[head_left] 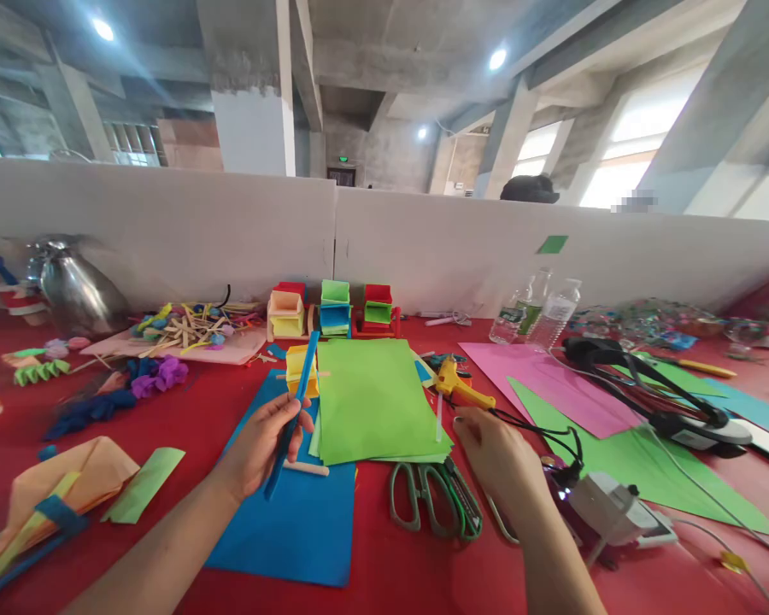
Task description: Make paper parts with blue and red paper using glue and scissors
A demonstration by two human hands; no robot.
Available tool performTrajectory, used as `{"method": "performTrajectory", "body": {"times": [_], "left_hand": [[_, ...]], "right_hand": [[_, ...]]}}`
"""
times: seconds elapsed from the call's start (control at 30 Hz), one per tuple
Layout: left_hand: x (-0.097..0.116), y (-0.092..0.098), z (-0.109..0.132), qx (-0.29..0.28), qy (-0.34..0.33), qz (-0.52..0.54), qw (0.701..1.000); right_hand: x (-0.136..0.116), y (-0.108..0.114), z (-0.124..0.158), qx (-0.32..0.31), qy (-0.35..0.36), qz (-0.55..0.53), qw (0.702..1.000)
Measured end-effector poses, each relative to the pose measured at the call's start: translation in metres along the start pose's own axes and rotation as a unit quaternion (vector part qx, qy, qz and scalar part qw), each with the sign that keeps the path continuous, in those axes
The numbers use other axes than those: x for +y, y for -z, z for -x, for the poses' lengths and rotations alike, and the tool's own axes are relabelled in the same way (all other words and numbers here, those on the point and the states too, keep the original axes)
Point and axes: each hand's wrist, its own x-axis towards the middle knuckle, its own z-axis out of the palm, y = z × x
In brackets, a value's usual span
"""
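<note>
My left hand (260, 444) is closed around a long blue paper stick (298, 397), held slanted above a blue paper sheet (295, 530). My right hand (496, 457) hovers with curled fingers just right of a stack of green paper (372, 401), near a thin white glue stick (438, 418) and the yellow glue gun (458, 384). Whether the right fingers pinch anything is hidden. Green-handled scissors (432, 500) lie between my hands on the red table (416, 572).
Small coloured paper boxes (333, 312) stand by the white partition. Wooden sticks and paper scraps (185, 329) lie at the left, with a metal kettle (77, 290). Water bottles (538, 312), pink paper (544, 376), a black lamp (672, 410) and cables fill the right.
</note>
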Motion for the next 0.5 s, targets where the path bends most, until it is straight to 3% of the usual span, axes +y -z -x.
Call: {"method": "performTrajectory", "body": {"times": [0.1,0.23,0.37,0.5], "left_hand": [[-0.012,0.002,-0.001,-0.016,0.025,-0.018,0.999],[-0.014,-0.001,-0.001,-0.023,0.040,-0.015,0.999],[-0.013,-0.003,0.001,-0.048,0.044,-0.003,0.998],[-0.014,-0.002,0.002,-0.047,0.056,0.007,0.997]], "right_hand": [[-0.006,0.002,-0.044,-0.001,-0.003,0.087,0.996],[-0.002,-0.014,-0.102,-0.061,-0.056,0.120,0.989],[0.014,-0.036,-0.116,-0.055,-0.077,0.120,0.988],[0.020,-0.036,-0.115,-0.023,-0.046,0.086,0.995]]}}
